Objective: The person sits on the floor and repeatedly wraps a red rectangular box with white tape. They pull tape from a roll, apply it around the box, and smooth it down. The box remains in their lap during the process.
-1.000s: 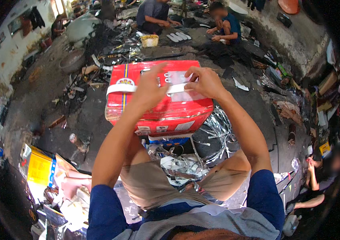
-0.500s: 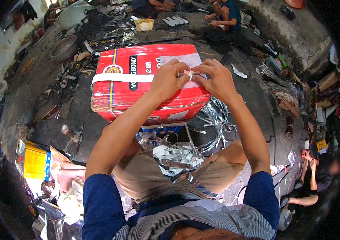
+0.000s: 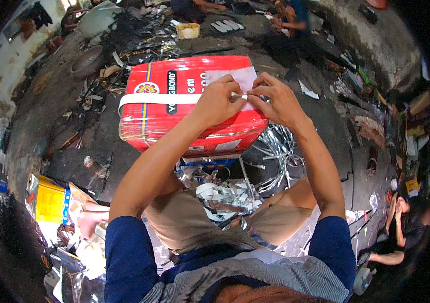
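A red cardboard box [image 3: 184, 123] sits in front of my knees, wrapped in clear film. Across its top runs a long, flat white strip [image 3: 162, 99], curling over the left edge and passing under my left hand [image 3: 219, 101]. That hand is closed in a pinch on the strip's right end. My right hand [image 3: 275, 100] pinches the same small white end from the other side, and the fingertips of both hands nearly meet. Beneath them is a pale, translucent patch [image 3: 240, 77] on the box top. The fingers partly hide the strip's end.
Silvery strips [image 3: 280, 151] lie in a tangle right of the box, with more white and silver scraps [image 3: 227, 197] between my legs. A yellow tin [image 3: 51, 202] stands at left. A yellow tub [image 3: 187, 31] is farther off. Other people sit along the far side and at right.
Both hands stay over the box; the bit between their fingertips now looks narrower and flatter. The whole view has shifted slightly. The person at right has moved their hands.
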Demonstrator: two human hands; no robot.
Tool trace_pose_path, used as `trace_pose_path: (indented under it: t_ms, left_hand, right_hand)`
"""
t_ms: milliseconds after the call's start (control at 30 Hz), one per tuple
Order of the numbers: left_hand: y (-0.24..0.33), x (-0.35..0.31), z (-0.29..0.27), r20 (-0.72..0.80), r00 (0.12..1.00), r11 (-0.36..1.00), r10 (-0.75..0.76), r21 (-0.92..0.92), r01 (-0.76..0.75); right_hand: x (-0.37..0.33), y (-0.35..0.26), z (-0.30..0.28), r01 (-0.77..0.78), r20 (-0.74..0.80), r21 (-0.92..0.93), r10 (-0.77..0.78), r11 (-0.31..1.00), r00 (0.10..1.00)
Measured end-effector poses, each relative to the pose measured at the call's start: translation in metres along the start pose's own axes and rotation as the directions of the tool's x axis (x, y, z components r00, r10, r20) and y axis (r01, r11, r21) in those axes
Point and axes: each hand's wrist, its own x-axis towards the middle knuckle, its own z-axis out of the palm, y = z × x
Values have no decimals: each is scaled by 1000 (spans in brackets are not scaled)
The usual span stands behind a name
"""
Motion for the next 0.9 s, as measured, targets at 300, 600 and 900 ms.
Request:
trace_pose_path:
  t_ms: [300, 600, 900]
  left_hand:
    - [-11, -1, 3, -59, 994, 981, -88, -180, 76]
    - [-7, 4, 9, -68, 987, 979, -146, -154, 134]
    - [-4, 39, -3, 176, 973, 987, -151, 85, 138]
  right_hand:
    - [1, -10, 8, -219, -97, 176, 239, 960, 966]
    - [-4, 12, 38, -417, -50, 657, 588, 628, 807]
    - [1, 12, 45, -448, -40, 723, 678, 527, 734]
